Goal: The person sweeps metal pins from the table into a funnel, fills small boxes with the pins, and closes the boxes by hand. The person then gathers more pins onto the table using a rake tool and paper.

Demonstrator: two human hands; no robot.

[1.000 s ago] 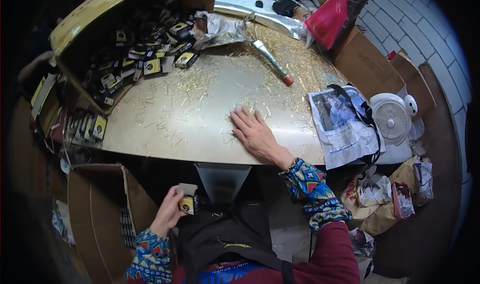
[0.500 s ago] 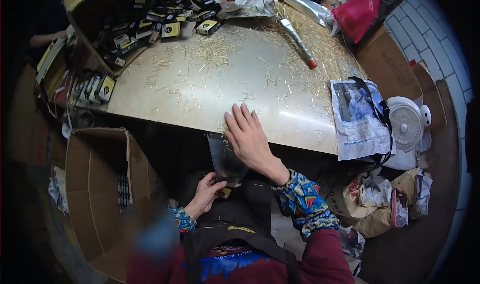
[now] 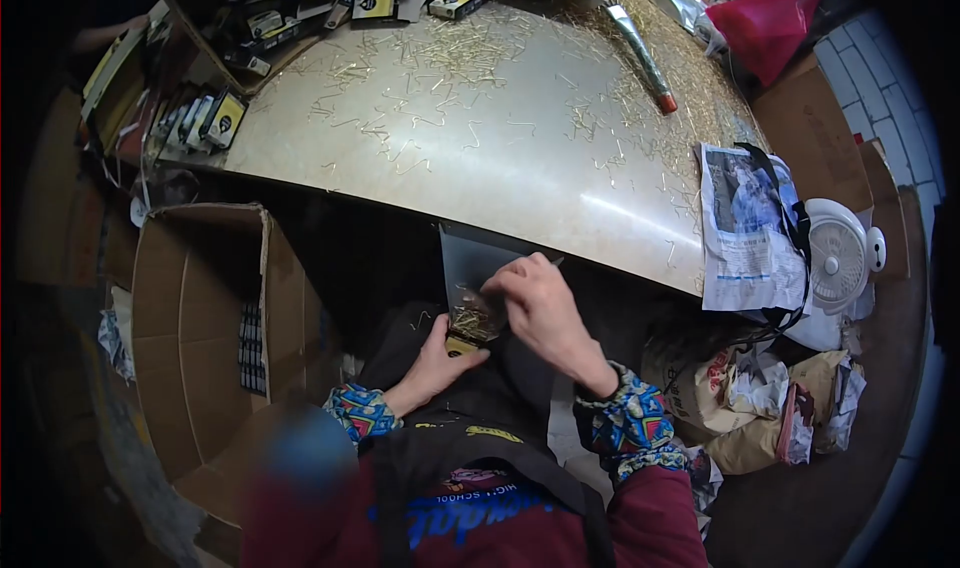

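My left hand (image 3: 438, 364) is closed around a small black and yellow box (image 3: 462, 347) above my lap. The box sits at the lower end of a grey sheet chute (image 3: 470, 253) that slopes down from the table's front edge. Bent gold-coloured wire pieces (image 3: 472, 315) are heaped low in the chute, just above the box. Over the chute's right side is my right hand (image 3: 548, 313), its fingers curled together. Whatever may be between those fingertips is hidden.
More wire pieces lie scattered over the metal table (image 3: 520, 188). Black and yellow boxes (image 3: 375, 6) are piled at the back left. A brush (image 3: 640, 58), newspaper (image 3: 745, 233) and white fan (image 3: 832, 253) are on the right. A cardboard carton (image 3: 205, 338) stands at my left.
My right hand has come off the tabletop and down to the chute, its fingers now curled. Wire pieces are now heaped at the chute's lower end. The view has shifted slightly.
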